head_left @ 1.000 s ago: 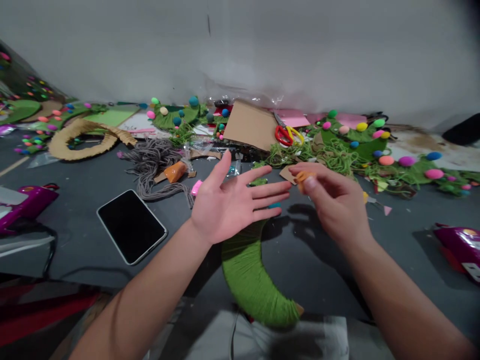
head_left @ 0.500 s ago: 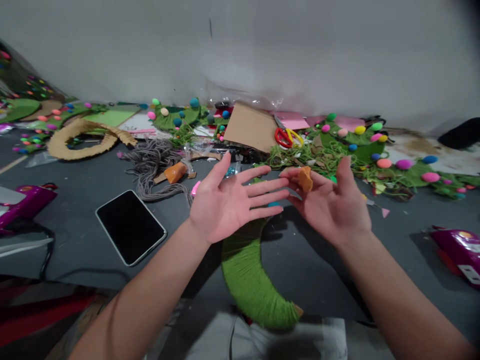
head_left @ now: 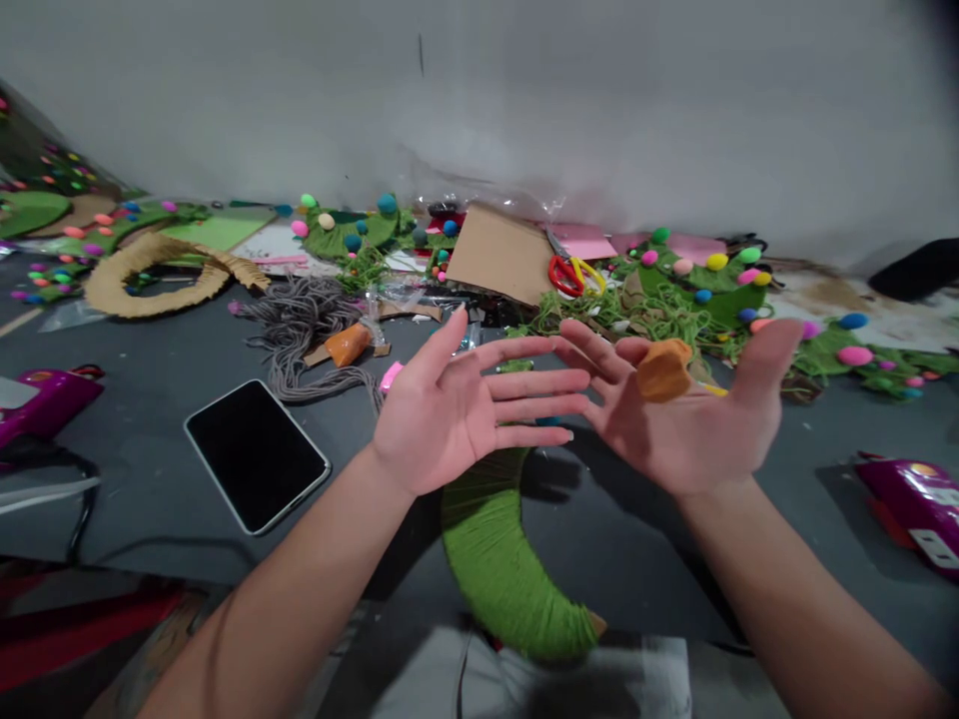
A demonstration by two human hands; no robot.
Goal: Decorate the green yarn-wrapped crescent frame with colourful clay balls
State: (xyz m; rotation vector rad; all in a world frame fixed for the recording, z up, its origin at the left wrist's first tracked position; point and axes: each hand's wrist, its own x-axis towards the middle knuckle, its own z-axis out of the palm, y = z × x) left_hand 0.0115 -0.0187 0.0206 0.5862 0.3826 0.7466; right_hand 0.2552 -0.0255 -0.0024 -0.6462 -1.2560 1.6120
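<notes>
My left hand (head_left: 450, 409) is open, palm turned up, with its fingers stretched to the right and nothing in it. My right hand (head_left: 681, 429) is also open, its thumb raised and its fingertips close to the left ones. Over its palm and finger bases is a lump of orange clay-like material (head_left: 663, 371); I cannot tell whether it rests on the skin or is just above it. Beneath my hands lies a curved form wrapped in green yarn (head_left: 501, 559), reaching over the table's front edge. Its upper part is hidden by my left hand.
On the grey table (head_left: 591, 539) lie a phone-like device (head_left: 259, 454), grey yarn (head_left: 300, 310), a wrapped orange piece (head_left: 347, 345) and a tan ring (head_left: 112, 280). Farther back are cardboard (head_left: 498, 250), scissors (head_left: 576, 275) and green yarn scraps (head_left: 644, 315). Purple tools (head_left: 918, 504) stand at both sides.
The orange lump has shifted right, from beside my right fingers to over the palm, and looks larger. My right hand has turned and its thumb has swung right. The left hand has barely moved.
</notes>
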